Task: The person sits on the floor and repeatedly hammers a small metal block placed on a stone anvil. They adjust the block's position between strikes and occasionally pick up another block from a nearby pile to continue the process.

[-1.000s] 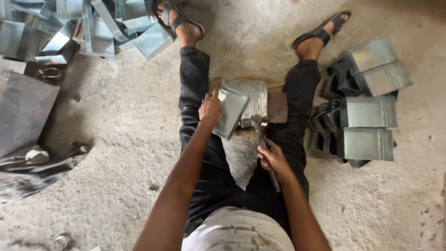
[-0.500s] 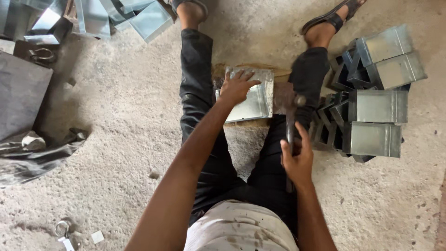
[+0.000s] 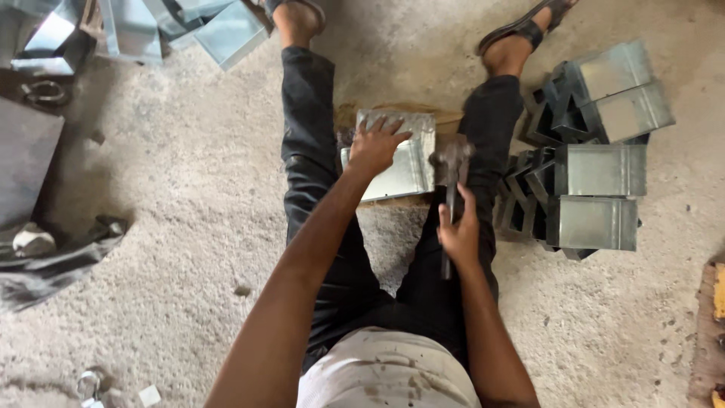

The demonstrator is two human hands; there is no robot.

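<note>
Left hand [image 3: 375,145] spread flat on sheet [image 3: 404,162], which lies between the legs on a board [image 3: 445,119]. Right hand [image 3: 458,234] fisted round hammer [image 3: 451,170], head at sheet's right edge. Boxes [image 3: 596,181] crowd the right; left floor [image 3: 174,227] open.

Single head-worn view, aimed steeply downward.
The concrete floor [image 3: 151,227] is seen from close above (only this one view is provided).
</note>
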